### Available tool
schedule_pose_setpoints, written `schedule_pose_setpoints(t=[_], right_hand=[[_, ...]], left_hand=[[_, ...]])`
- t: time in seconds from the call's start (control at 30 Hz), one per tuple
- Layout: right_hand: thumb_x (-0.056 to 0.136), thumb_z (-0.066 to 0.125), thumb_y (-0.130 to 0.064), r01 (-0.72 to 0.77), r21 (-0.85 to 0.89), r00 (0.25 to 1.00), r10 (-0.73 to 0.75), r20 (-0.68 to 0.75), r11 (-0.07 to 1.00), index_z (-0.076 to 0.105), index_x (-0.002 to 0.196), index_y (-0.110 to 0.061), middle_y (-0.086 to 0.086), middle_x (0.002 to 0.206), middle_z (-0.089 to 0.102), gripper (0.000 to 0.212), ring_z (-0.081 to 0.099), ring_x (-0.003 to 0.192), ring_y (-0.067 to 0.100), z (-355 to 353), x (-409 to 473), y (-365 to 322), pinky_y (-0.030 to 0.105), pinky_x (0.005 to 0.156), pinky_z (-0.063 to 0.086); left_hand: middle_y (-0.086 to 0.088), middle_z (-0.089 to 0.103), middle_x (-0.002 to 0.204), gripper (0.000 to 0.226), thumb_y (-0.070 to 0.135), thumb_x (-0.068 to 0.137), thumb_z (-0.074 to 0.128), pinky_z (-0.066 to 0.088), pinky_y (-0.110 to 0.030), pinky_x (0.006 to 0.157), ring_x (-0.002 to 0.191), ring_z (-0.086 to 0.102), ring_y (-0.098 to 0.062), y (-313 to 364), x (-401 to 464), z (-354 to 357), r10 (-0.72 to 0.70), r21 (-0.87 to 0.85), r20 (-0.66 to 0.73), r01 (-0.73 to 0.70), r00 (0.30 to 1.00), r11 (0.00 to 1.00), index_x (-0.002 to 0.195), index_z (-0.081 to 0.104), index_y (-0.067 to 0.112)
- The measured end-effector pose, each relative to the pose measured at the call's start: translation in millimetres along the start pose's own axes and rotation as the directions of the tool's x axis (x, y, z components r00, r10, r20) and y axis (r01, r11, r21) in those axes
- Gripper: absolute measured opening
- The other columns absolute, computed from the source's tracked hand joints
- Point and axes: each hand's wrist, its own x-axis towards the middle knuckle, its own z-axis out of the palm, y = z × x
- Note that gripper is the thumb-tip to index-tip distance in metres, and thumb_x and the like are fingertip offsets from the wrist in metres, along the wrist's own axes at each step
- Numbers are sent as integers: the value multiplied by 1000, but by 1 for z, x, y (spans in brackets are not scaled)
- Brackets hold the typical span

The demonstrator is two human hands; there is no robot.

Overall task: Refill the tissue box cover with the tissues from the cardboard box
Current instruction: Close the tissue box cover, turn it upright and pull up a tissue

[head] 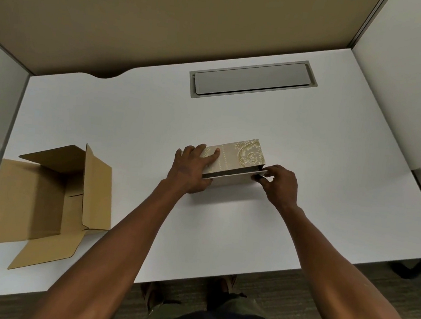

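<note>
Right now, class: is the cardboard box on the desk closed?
No: the cardboard box lies on the desk with its flaps spread open, brown inside showing.

Left of the white desk's beige, gold-scrolled tissue box cover sits a plain brown cardboard box.

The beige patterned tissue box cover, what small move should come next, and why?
Probably press the flap shut with the right hand. The left hand steadies the beige gold-scrolled tissue box cover, its near white flap stands slightly ajar, and the brown cardboard box looks empty.
</note>
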Motion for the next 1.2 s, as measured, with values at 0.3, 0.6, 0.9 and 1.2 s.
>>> schedule_pose_setpoints(t=[0.3, 0.6, 0.9, 1.2], right_hand=[[71, 92, -36, -61, 187, 997, 69, -39, 981, 63, 107, -26, -3, 85, 76, 48, 74, 83, 14, 0, 0, -2, 36, 76, 58], [59, 101, -31, -8, 161, 891, -67, 448, 987, 9, 160, -51, -3, 155, 51, 138, 49, 141, 27, -16, 32, -6, 40, 113, 44], [48, 102, -35, -140, 312, 844, -51, 533, 940, 27, 146, -58, 0, 127, 68, 125, 69, 111, 14, -18, 33, -2, 38, 93, 59], [54, 99, -38, -126, 277, 855, -37, 517, 953, 28, 146, -60, -7, 121, 72, 119, 70, 110, 13, -17, 33, -4, 32, 91, 55]], left_hand=[[-4, 25, 166, 84, 57, 89, 64, 31, -45, 117, 144, 31, -33, -10, 14, -14, 16, -56, 67, -12, 998, 998, 159, 19, 44], [-4, 33, 164, 77, 47, 92, 67, 32, -43, 118, 148, 32, -30, -15, 20, -28, 86, -203, 169, -51, 982, 978, 158, 27, 42], [-3, 27, 167, 69, 41, 97, 64, 22, -48, 123, 152, 25, -30, -17, 15, -21, 105, -341, 172, -41, 979, 939, 157, 32, 39], [-5, 22, 169, 95, 41, 82, 81, 19, -44, 125, 153, 21, -29, -20, 13, -15, 89, -347, 157, -30, 984, 937, 159, 25, 41]])
